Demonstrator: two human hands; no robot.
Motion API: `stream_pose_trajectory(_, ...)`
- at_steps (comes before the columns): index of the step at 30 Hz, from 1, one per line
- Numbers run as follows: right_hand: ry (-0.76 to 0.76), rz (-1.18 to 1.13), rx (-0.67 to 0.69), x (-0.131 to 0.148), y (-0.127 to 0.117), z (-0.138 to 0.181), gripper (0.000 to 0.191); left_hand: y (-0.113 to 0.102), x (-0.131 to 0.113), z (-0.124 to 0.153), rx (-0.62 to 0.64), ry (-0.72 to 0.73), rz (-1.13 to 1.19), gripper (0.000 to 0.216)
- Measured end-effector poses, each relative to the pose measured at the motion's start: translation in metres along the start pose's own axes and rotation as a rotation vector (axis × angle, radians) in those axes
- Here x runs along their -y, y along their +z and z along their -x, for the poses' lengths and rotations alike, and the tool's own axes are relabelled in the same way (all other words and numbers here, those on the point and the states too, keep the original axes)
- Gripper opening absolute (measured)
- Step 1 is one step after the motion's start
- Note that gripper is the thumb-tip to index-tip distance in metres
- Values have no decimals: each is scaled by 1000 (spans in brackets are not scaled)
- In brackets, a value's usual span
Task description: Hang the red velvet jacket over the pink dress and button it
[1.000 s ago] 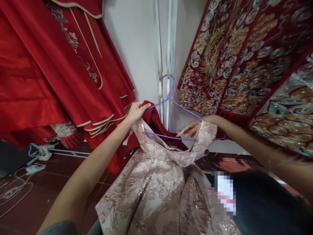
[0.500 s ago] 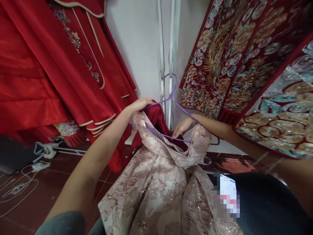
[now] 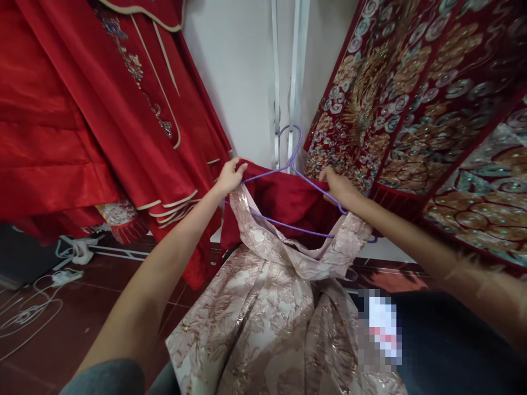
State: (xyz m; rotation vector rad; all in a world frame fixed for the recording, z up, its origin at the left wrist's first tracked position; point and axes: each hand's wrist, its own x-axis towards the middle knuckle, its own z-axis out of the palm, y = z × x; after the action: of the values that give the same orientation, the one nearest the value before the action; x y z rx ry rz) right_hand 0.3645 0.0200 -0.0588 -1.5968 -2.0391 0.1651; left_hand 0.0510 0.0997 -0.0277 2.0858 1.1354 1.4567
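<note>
Red garments fill your left, a heavily embroidered garment your right. Pink-gold brocade dress hangs toward you, straps over the hanger's two ends, skirt running down the middle. Dark red cloth sits behind the dress neckline, between your hands; visible top edge is its long axis, running side to side, dipping slightly to the right. Purple hanger crosses in front of it, hook up by the white posts; can't tell what carries the hook.

Key relation: cloth lies inward from both grips, one hand at each upper corner, so neither is clearly nearer. Left hand pinches the left corner, thumb inward, just above the left strap, arm reaching up and forward. Right hand grips the right corner, fingers curled inward above the hanger's shoulder, forearm slanting in from lower right.
</note>
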Motion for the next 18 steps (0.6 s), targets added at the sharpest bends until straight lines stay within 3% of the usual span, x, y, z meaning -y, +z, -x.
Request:
stream_pose_trajectory(2,25,118,-219,0,-17,8,41,-10,5,3,-68,68,-86,22)
stream_pose_trajectory(4,17,203,-332,-3,-30,17,41,-19,9,7,-64,104,-145,23)
stream_pose_trajectory(9,16,426,-290,-25,-49,37,34,-37,16,19,7,152,-260,25)
stream_pose_trajectory(14,65,641,-190,-34,-57,63,24,-50,15,48,-39,238,-471,26)
stream_pose_trajectory(18,70,774,-241,-36,-55,92,25,-51,5,75,-15,282,-587,26)
